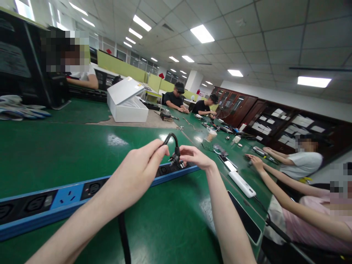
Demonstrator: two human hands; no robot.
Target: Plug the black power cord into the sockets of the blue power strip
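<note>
A long blue power strip (66,194) with black sockets lies across the green table (55,154). A black plug (175,157) with a looped black cable (169,138) hangs just above the strip's far end. My left hand (137,172) pinches the cable near the plug. My right hand (194,156) has its fingers closed beside the plug, over the strip's end. The cable runs back under my left forearm (123,234).
An open white box (127,99) stands at the back. Work gloves (16,108) lie far left. A white power bank (242,183) and phones (244,220) lie to the right, where two people rest their arms. Other people sit farther along among small tools.
</note>
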